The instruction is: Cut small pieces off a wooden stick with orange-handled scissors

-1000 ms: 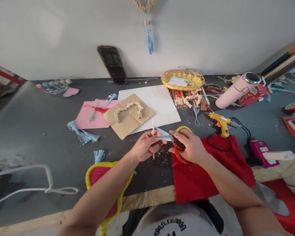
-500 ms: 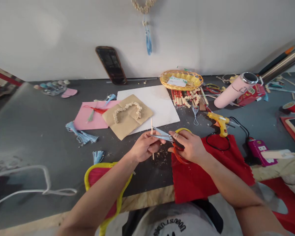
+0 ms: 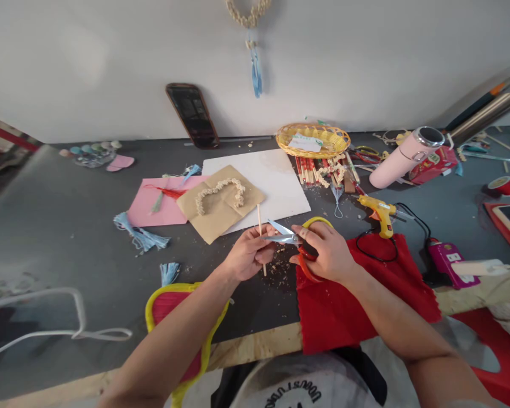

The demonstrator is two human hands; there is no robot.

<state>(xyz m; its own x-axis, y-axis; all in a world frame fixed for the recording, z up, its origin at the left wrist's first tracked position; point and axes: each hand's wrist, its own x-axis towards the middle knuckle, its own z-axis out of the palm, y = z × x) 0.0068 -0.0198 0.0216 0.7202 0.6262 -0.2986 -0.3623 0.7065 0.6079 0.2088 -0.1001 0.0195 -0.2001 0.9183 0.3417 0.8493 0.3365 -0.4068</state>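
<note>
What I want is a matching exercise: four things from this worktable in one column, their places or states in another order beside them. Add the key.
1. scissors
2. thin stick
3. glue gun
4. woven basket

A. lying between the pink bottle and the red cloth
B. in the right hand, blades parted
C. with a white slip of paper in it
D. held by the left hand

Pairs: 1-B, 2-D, 3-A, 4-C

Two hands, one pair of scissors and one thin stick share center frame; one basket and one flask stand upper right.
</note>
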